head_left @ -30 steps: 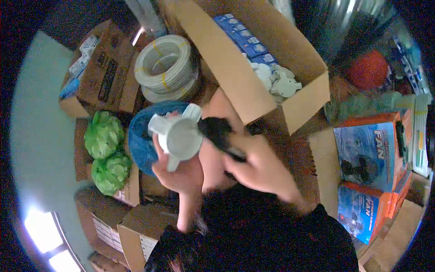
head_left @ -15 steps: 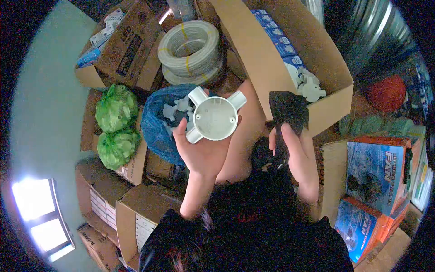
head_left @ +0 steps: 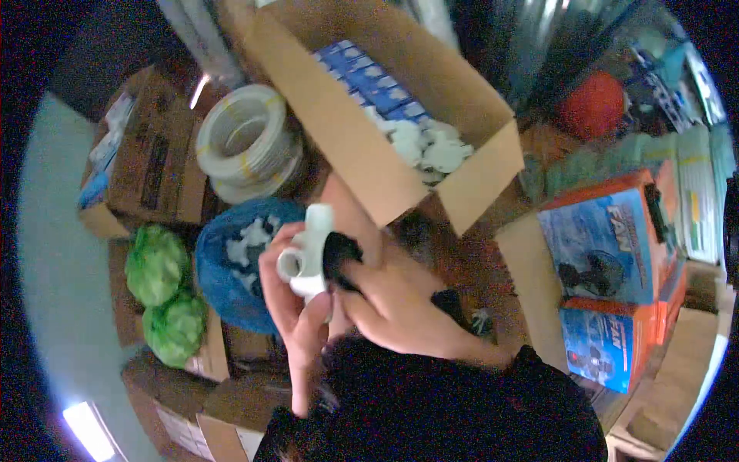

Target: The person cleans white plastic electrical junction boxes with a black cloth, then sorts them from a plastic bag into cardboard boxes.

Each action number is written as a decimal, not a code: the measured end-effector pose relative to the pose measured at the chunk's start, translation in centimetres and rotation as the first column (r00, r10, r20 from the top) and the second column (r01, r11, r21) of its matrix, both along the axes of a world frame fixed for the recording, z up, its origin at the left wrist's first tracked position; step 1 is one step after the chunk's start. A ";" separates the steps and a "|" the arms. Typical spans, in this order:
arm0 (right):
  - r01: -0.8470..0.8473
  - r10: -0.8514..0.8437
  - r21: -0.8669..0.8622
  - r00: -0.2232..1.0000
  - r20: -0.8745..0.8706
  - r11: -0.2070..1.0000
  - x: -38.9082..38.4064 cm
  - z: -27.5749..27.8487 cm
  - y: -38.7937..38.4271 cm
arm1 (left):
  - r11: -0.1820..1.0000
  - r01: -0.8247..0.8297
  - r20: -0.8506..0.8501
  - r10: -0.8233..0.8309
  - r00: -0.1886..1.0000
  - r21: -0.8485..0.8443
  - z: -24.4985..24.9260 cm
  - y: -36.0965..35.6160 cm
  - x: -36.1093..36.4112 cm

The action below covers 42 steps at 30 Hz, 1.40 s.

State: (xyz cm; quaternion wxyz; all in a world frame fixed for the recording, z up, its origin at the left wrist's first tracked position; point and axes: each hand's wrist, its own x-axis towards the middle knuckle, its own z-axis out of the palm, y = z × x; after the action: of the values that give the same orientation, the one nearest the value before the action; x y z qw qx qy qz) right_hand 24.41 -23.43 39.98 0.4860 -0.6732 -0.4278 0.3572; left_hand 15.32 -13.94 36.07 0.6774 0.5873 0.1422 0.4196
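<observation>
A white round conduit junction box, turned on its side with a pipe spout facing me, sits in my left hand. Fingers and thumb of that hand wrap round it. My right hand grips a black cloth and presses it against the junction box's right side, where the cloth hides part of the box. Just left of my hands stands a blue plastic bag with several white fittings inside.
An open cardboard box holds blue packets and white fittings. Coiled cable lies at upper left, near green bags. Fan boxes stand on the right, and a red round object lies behind them.
The junction box has been tipped from face-up onto its side. My right hand has come left with the cloth to meet it. The whole view has also turned.
</observation>
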 end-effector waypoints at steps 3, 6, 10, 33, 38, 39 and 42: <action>-0.046 0.043 0.022 0.990 0.136 0.999 0.1 -0.3 -0.3 | 0.986 -0.126 0.008 0.128 0.992 -0.108 0.1 -0.6 0.5; -0.102 0.103 -0.019 0.968 0.227 0.995 0.3 0.2 -0.3 | 0.969 -0.231 0.007 0.232 0.973 -0.082 -1.0 -0.3 0.3; -0.153 0.157 -0.040 0.922 0.353 0.987 -0.1 -1.0 -0.2 | 0.932 -0.357 -0.045 0.354 0.934 -0.069 0.2 -1.1 0.2; -0.165 0.143 -0.002 0.851 0.506 0.986 -1.4 -0.9 -0.6 | 0.880 -0.438 -0.009 0.444 0.896 -0.184 0.7 -1.9 0.3; -0.137 0.097 0.059 0.889 0.448 0.989 -1.3 -1.0 -0.6 | 0.872 -0.446 -0.038 0.448 0.893 -0.200 0.7 -1.6 0.1; -0.148 0.129 0.013 0.900 0.416 0.989 -1.2 -0.7 -0.6 | 0.870 -0.456 -0.028 0.460 0.888 -0.188 0.7 -1.6 0.2; -0.168 0.171 -0.042 0.916 0.363 0.985 -1.1 -0.1 -0.5 | 0.865 -0.468 -0.004 0.475 0.880 -0.180 0.5 -1.7 0.3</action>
State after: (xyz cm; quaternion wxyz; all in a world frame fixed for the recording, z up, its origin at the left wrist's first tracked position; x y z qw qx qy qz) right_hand 23.34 -23.95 39.87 0.3618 -0.6907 -0.5655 0.2687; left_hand 15.66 -15.61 36.61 0.6062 0.4639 0.3039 0.5701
